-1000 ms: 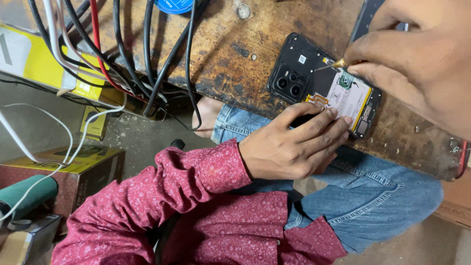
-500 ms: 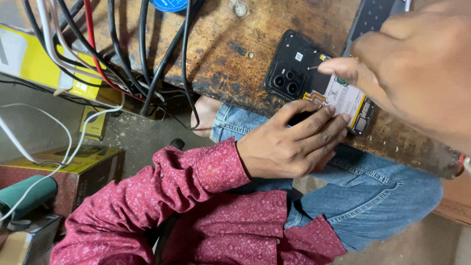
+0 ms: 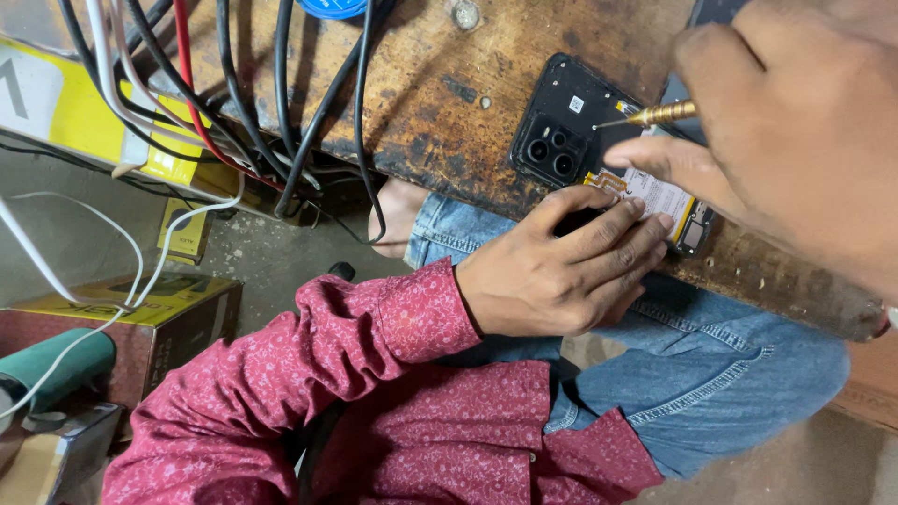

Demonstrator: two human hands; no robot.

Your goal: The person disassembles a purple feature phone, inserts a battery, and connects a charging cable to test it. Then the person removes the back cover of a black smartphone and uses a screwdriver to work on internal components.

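A black phone (image 3: 566, 126) with its back cover off lies camera side up on the worn wooden bench (image 3: 449, 103), its inner parts and battery label showing. My left hand (image 3: 561, 266) rests at the bench's edge, fingers pressed on the phone's lower end. Close to the camera at the upper right, my right hand (image 3: 795, 131) grips a thin gold-tipped screwdriver (image 3: 650, 115). The tool's point touches the phone's frame beside the camera block.
A bundle of black, white and red cables (image 3: 234, 93) hangs over the bench's left part. A yellow box (image 3: 75, 112) lies under the cables. On the floor are a yellow-topped carton (image 3: 140, 318) and a green tool handle (image 3: 51, 369). A blue lid (image 3: 332, 7) sits at the top.
My right hand has lifted off the phone's battery area and now brings the screwdriver tip to the frame near the camera block. The left hand keeps its hold.
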